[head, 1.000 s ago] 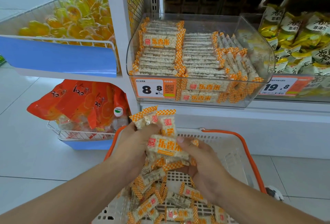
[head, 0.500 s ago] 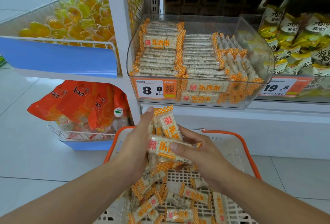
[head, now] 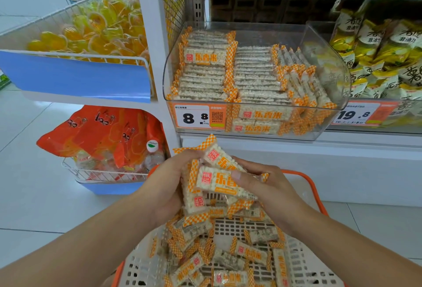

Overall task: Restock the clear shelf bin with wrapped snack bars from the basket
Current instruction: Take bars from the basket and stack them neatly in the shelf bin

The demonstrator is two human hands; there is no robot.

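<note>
While both hands are meeting above the basket, the left hand and the right hand are together gripping a small bundle of wrapped snack bars. The left fingers are curling round the left end of the bundle, closed tight against the orange-checked wrapper ends, with the thumb side pressing near the top bar. The right fingers are wrapping round the right end from behind, and the right thumb is lying flat across the printed face of the front bar. One bar is sticking up and tilting away above the fingertips, its checked end pointing towards the shelf.

Directly below the fingers, more loose bars are lying jumbled on the perforated white floor of the basket, whose orange rim is showing just beyond the right knuckles. Above and beyond the fingertips, well apart from them, the clear shelf bin is sitting on the white shelf, already holding neat stacks of the same bars, with a price label reading 8.8 stuck on its front. To the left of the left hand, orange bags are resting in a wire tray near the floor, and yellow sweets are filling a wire bin higher up. To the right of the bin, yellow snack packets are standing on the shelf.
</note>
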